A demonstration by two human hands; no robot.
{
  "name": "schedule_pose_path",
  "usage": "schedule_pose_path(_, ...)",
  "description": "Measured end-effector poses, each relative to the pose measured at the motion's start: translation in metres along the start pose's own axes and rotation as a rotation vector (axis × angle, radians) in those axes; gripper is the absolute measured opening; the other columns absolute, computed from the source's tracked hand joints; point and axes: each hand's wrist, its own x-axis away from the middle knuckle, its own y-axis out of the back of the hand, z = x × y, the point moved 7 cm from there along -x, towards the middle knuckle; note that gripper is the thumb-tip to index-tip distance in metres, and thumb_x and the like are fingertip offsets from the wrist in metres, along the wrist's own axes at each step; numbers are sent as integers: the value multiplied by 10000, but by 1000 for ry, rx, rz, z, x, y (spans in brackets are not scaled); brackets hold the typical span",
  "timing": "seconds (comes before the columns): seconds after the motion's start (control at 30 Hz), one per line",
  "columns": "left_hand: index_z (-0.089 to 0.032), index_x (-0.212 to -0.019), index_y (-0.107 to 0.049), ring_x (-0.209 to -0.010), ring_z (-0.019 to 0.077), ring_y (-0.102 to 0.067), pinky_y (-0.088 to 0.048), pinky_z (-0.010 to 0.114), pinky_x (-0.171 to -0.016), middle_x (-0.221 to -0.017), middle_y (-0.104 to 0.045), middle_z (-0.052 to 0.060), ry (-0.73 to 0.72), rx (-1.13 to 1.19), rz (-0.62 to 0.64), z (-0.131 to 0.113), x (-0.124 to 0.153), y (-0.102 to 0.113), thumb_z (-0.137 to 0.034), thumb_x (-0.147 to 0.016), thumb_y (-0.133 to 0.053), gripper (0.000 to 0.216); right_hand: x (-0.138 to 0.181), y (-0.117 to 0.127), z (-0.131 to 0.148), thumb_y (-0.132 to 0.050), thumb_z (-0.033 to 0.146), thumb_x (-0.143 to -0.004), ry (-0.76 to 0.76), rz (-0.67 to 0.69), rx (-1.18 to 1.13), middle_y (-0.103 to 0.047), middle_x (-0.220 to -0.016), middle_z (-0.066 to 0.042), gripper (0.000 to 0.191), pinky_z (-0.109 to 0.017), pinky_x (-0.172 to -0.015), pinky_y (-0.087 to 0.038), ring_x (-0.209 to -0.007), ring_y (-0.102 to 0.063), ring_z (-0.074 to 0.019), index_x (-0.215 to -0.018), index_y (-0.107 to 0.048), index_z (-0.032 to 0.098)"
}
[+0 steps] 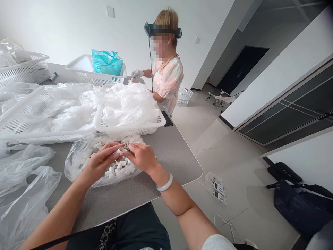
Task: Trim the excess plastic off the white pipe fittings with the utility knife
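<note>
My left hand [101,160] and my right hand [142,157] meet over an open clear plastic bag [78,158] full of small white tube-shaped parts [118,170]. The left fingers pinch one small white part [120,150]. My right hand is closed around a thin dark tool [128,149] whose tip touches that part. A pale bangle [164,184] sits on my right wrist. Both hands hover just above the grey table [169,152].
A white basket [130,129] heaped with clear plastic stands just behind the bag. More baskets and loose plastic bags lie to the left. Another person [166,73] in gloves works at the table's far end by a teal bag [106,62]. A dark phone [168,119] lies near the table's right edge.
</note>
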Motion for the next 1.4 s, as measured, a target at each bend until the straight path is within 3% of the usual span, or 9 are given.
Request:
schedule_pose_path(0.3, -288, -1062, -840, -949, 310, -739, -665, 400, -786, -1232, -770, 119, 31, -24, -48, -9, 1, 1, -823, -746, -740, 630, 0, 1, 3, -373, 625, -1123, -16, 7, 7, -653, -715, -22, 567, -221, -562, -338, -667, -607, -125, -841, -619, 198)
schedule_pose_path(0.47, -294, -1042, -835, -869, 298, -741, -667, 420, -764, -1238, -778, 115, 62, -3, -45, -8, 2, 1, -786, -718, -786, 591, 1, 1, 6, -429, 577, -1125, -4, 24, 17, -656, -704, -17, 503, -225, -578, -366, -686, -632, -136, -851, -630, 206)
schedule_pose_path(0.67, -280, -1207, -795, -808, 269, -729, -651, 388, -715, -1099, -798, 115, 54, 12, -53, -5, 1, 5, -782, -728, -798, 694, 0, 2, 7, -469, 575, -1113, -6, 15, 18, -662, -718, -24, 467, -228, -586, -403, -681, -634, -146, -872, -626, 208)
schedule_pose_path(0.8, -300, -1078, -823, -795, 269, -724, -638, 363, -698, -1028, -791, 87, 41, -19, -78, -12, 1, 6, -743, -706, -832, 578, 1, 0, 9, -469, 552, -1117, 18, 19, 34, -664, -711, -21, 466, -227, -574, -390, -692, -637, -149, -845, -637, 212)
schedule_pose_path(0.9, -293, -1064, -824, -628, 214, -620, -596, 337, -606, -690, -659, 25, 45, -42, -91, -13, 2, 5, -706, -754, -808, 518, 1, -1, 9, -447, 552, -1123, 12, 19, 38, -666, -718, -26, 484, -225, -580, -380, -709, -637, -149, -846, -649, 210)
schedule_pose_path(0.97, -281, -1069, -820, -544, 169, -493, -526, 304, -528, -590, -535, -11, 25, -45, -115, -13, 3, 6, -679, -783, -794, 491, 0, -2, 9, -453, 579, -1115, 1, 27, 36, -662, -725, -31, 494, -223, -582, -376, -709, -628, -147, -860, -648, 204)
schedule_pose_path(1.13, -275, -1066, -810, -555, 149, -414, -421, 290, -483, -680, -578, 3, 23, -23, -136, -9, 3, 9, -646, -736, -827, 496, -1, -3, 6, -478, 634, -1089, -27, 34, 47, -636, -705, -22, 511, -220, -557, -342, -684, -619, -145, -853, -616, 202)
schedule_pose_path(1.3, -265, -1021, -822, -540, 153, -435, -429, 298, -501, -557, -414, -41, 34, -32, -82, -9, 2, 7, -598, -766, -816, 419, 0, -2, 7, -447, 574, -1119, -25, 33, 46, -660, -707, -30, 496, -226, -555, -325, -685, -630, -144, -850, -631, 199)
schedule_pose_path(1.4, -256, -1029, -812, -548, 162, -520, -492, 308, -525, -598, -545, -24, 19, -11, -112, -9, 2, 8, -599, -752, -834, 442, 1, -2, 9, -443, 544, -1127, -5, 31, 46, -665, -698, -25, 484, -230, -560, -332, -680, -633, -143, -845, -642, 205)
